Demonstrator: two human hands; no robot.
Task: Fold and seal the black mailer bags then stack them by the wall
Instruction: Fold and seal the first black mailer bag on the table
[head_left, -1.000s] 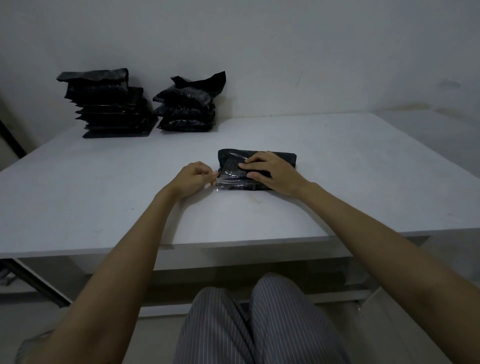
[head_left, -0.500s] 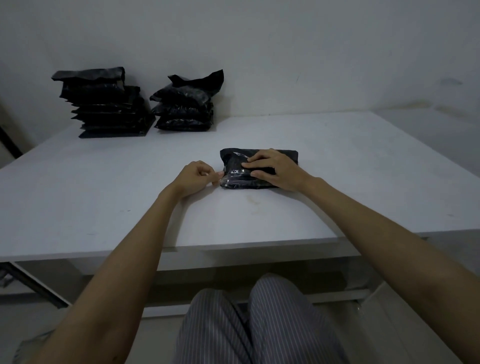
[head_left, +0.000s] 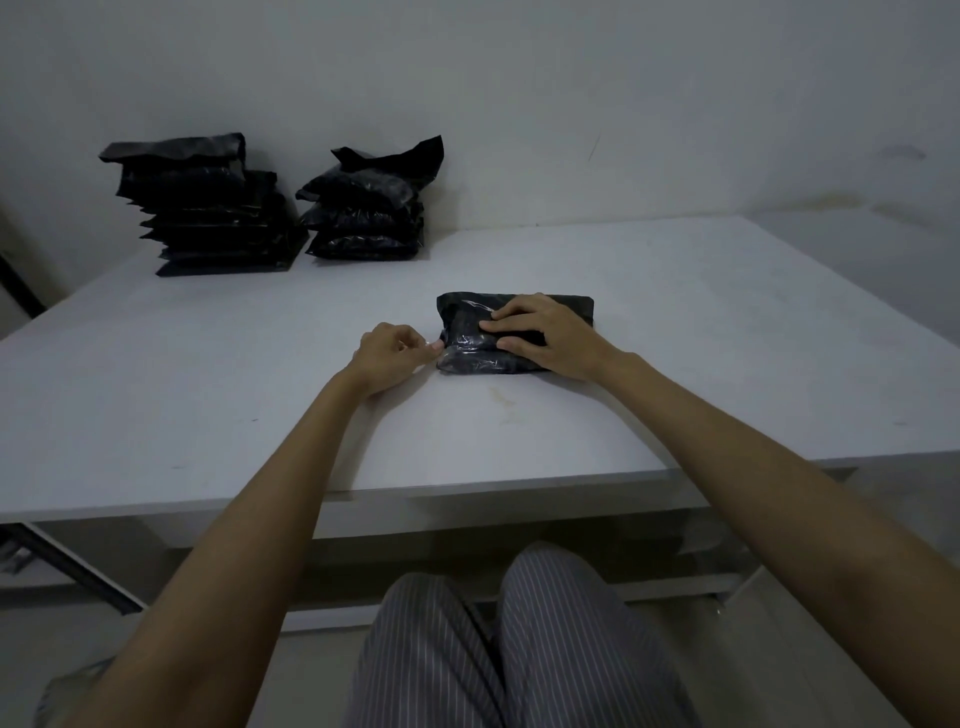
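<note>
- Head view: a folded black mailer bag (head_left: 470, 332) lies flat on the white desk (head_left: 208, 395), a little right of the middle and well back from the near edge.
- The right hand (head_left: 550, 338) rests on top of the bag with its palm down; its fingers (head_left: 498, 327) are nearly straight and spread, pressing the glossy upper fold against the packet.
- The left hand (head_left: 392, 353) sits on the desk just beside the bag's left end. Its fingers are curled in, and the thumb and forefinger meet at the bag's edge, pinching something pale and thin there; what exactly it is I cannot tell, it is too small.
- Both forearms reach in from the near edge of the desk, bare, and knees in grey striped trousers (head_left: 519, 639) show below the desk.
- At the far left, against the wall (head_left: 571, 104), stand two piles of black bags. The left stack (head_left: 208, 213) is the taller and flatter, with its top bag hanging out over the pile.
- The right stack (head_left: 369, 213) is shorter, its bags puffier, and the topmost one has an open flap sticking up. The two stacks stand just beside each other, well apart from the bag under the hands.
- A dark metal leg (head_left: 67, 561) slants beneath the desk at the left.
</note>
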